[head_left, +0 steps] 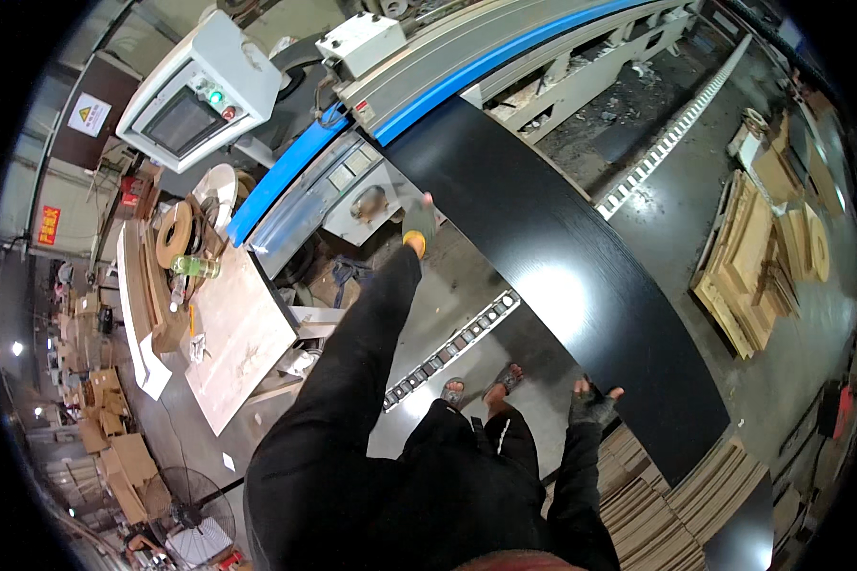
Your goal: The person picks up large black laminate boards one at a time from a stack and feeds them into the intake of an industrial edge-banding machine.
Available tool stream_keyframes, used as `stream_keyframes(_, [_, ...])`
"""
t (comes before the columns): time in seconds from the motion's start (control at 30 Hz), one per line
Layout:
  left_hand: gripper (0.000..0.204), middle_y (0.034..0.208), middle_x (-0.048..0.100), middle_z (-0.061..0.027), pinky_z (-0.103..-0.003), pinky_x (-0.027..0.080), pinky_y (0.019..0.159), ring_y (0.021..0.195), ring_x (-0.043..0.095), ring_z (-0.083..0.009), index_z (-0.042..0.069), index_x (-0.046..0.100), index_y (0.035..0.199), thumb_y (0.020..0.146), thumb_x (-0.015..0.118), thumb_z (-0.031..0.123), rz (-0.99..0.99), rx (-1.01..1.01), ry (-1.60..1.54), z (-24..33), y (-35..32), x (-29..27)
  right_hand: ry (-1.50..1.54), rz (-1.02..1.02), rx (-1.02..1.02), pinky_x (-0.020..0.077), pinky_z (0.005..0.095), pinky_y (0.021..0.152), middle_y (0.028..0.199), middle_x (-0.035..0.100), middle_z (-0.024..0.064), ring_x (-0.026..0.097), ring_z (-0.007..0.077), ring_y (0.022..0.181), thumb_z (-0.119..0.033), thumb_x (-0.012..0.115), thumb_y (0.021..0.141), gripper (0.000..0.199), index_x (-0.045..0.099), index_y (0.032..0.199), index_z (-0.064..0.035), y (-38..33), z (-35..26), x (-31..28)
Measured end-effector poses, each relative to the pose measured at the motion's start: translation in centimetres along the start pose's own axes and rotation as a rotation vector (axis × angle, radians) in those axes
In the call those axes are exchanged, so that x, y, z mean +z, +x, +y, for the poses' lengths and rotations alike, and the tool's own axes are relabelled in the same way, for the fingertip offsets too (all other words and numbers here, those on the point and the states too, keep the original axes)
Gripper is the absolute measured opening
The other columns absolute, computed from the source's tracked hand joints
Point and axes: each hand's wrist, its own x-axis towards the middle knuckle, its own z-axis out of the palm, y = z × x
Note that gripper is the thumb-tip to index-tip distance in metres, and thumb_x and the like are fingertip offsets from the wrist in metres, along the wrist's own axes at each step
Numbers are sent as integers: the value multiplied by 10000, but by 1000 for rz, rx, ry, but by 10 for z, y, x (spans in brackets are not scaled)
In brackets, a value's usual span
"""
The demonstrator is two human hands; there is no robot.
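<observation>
A long black panel (543,247) runs from the blue-edged machine (505,57) at the top down to the lower right. My left hand (421,225), in a greyish glove with a yellow cuff, lies against the panel's left edge close to the machine, fingers stretched out. Farther down that edge is my right hand (592,403), in a dark glove with bare fingertips. Its thumb and fingers are spread at the panel's border; whether any fingers reach underneath is hidden.
A control box (195,95) with a screen and lit button stands at upper left. Below it, a wooden table (243,328) holds edging rolls and a green bottle (196,266). Roller tracks (453,348) cross the floor. Stacked strips (638,490) lie lower right, with boards (747,271) beyond.
</observation>
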Motion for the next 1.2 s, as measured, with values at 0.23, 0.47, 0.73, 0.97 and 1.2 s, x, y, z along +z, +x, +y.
stream_keyframes(0.23, [524, 892, 686, -221, -436, 542, 738, 849, 671, -378, 33, 644, 1143, 868, 692, 476, -457, 345, 337, 82, -326, -5, -1402, 98, -109, 525, 397, 621, 927, 714, 123, 680, 219, 736, -439, 712, 881, 411, 702, 1008, -49, 43, 10, -209])
stream_keyframes(0.47, [684, 943, 685, -225, -496, 518, 777, 918, 664, -418, 19, 638, 1043, 743, 735, 627, -485, 97, 450, 52, -370, -91, -2050, 105, 1, 541, 403, 769, 977, 734, 111, 684, 263, 881, -426, 583, 969, 368, 745, 1013, -98, 55, 23, -374])
stream_keyframes(0.73, [622, 951, 690, -248, -509, 515, 807, 926, 665, -431, 5, 638, 1031, 775, 722, 565, -380, 273, 359, 43, -376, -89, -1447, 46, -184, 555, 369, 759, 1096, 699, 147, 683, 242, 899, -396, 621, 960, 493, 594, 1265, -10, -50, 61, -301])
stream_keyframes(0.97, [611, 988, 688, -266, -492, 525, 819, 936, 662, -444, -22, 642, 1055, 790, 715, 524, -385, 257, 316, 35, -376, -97, -904, 24, -337, 526, 374, 802, 1154, 687, 107, 688, 224, 910, -470, 632, 953, 572, 570, 1324, -39, -165, 81, -263])
stream_keyframes(1.2, [577, 917, 693, -264, -506, 526, 758, 877, 668, -455, -1, 637, 1038, 793, 709, 516, -409, 313, 317, 33, -379, -86, -599, 243, -599, 539, 358, 718, 1206, 668, 87, 695, 210, 883, -404, 679, 941, 536, 548, 1349, -82, -218, 65, -323])
